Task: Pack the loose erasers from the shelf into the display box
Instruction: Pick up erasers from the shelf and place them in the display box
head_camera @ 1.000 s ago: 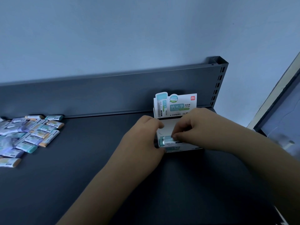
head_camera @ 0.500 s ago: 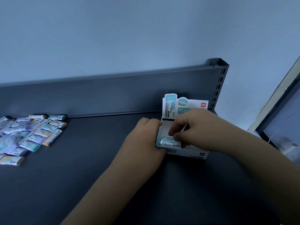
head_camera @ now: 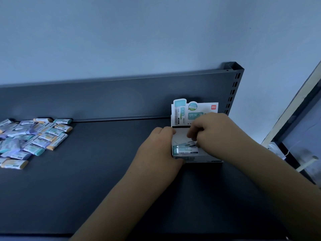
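Both of our hands are working at the white display box [head_camera: 206, 157], which is standing at the far right of the dark shelf [head_camera: 104, 188], its printed header card [head_camera: 196, 113] rising against the back panel [head_camera: 121, 98]. Our left hand [head_camera: 159, 150] is gripping the box's left wall, fingers curled over its rim. Our right hand [head_camera: 215, 131] is hovering over the open box with fingers bent and tips bunched together; we cannot tell whether they are pinching anything. Teal-wrapped erasers [head_camera: 185, 150] are lying flat in the box's near left corner, just below those fingertips. The loose erasers [head_camera: 38, 138] are lying heaped at the shelf's far left, well apart from the box.
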Demonstrator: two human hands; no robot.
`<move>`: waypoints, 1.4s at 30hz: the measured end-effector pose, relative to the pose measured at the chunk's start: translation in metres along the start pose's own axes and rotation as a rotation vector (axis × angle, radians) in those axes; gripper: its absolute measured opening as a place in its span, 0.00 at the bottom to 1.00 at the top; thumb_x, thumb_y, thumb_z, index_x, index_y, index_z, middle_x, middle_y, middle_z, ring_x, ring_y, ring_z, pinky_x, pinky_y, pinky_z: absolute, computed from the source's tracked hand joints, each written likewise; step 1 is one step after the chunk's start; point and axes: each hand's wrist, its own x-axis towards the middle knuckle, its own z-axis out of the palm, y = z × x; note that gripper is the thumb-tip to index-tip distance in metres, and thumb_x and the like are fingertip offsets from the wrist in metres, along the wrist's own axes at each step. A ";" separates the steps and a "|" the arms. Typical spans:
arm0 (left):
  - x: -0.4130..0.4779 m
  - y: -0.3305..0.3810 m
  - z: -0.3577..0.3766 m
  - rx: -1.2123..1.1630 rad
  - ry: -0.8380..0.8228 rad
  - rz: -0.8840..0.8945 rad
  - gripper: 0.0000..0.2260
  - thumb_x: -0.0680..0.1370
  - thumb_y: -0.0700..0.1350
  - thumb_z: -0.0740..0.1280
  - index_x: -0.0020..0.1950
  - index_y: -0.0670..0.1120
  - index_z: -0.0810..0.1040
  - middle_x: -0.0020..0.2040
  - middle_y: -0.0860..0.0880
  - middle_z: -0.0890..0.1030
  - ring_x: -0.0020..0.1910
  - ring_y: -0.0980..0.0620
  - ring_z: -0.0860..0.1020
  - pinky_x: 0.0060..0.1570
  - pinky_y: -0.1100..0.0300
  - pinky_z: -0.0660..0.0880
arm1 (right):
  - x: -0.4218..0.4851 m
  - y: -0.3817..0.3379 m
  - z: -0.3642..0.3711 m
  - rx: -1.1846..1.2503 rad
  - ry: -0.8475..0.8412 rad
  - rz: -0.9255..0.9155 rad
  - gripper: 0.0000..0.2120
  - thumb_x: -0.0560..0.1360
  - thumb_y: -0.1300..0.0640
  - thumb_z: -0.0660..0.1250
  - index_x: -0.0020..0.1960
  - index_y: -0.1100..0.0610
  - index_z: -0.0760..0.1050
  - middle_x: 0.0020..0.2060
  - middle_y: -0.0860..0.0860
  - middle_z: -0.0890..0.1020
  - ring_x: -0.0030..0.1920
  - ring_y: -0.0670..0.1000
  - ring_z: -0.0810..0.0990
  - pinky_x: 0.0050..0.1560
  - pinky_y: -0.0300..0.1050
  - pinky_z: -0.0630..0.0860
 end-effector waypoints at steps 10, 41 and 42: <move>-0.002 0.000 0.005 0.053 0.019 -0.004 0.26 0.74 0.51 0.74 0.70 0.52 0.72 0.60 0.57 0.73 0.50 0.58 0.75 0.43 0.69 0.68 | -0.004 0.001 0.005 -0.104 -0.030 -0.019 0.17 0.75 0.63 0.62 0.56 0.52 0.85 0.59 0.50 0.82 0.60 0.52 0.77 0.56 0.44 0.77; -0.061 -0.084 -0.110 0.576 0.158 -0.002 0.31 0.77 0.68 0.47 0.65 0.51 0.77 0.61 0.52 0.79 0.62 0.46 0.76 0.60 0.48 0.73 | -0.063 -0.128 0.052 0.022 0.160 -0.258 0.17 0.83 0.42 0.52 0.65 0.49 0.70 0.60 0.45 0.75 0.59 0.50 0.75 0.57 0.52 0.75; -0.067 -0.094 -0.119 0.615 0.135 -0.007 0.31 0.78 0.67 0.46 0.64 0.51 0.78 0.60 0.52 0.79 0.61 0.46 0.76 0.60 0.48 0.73 | -0.063 -0.141 0.061 0.039 0.163 -0.248 0.18 0.83 0.41 0.53 0.65 0.49 0.70 0.61 0.46 0.75 0.60 0.50 0.75 0.58 0.53 0.75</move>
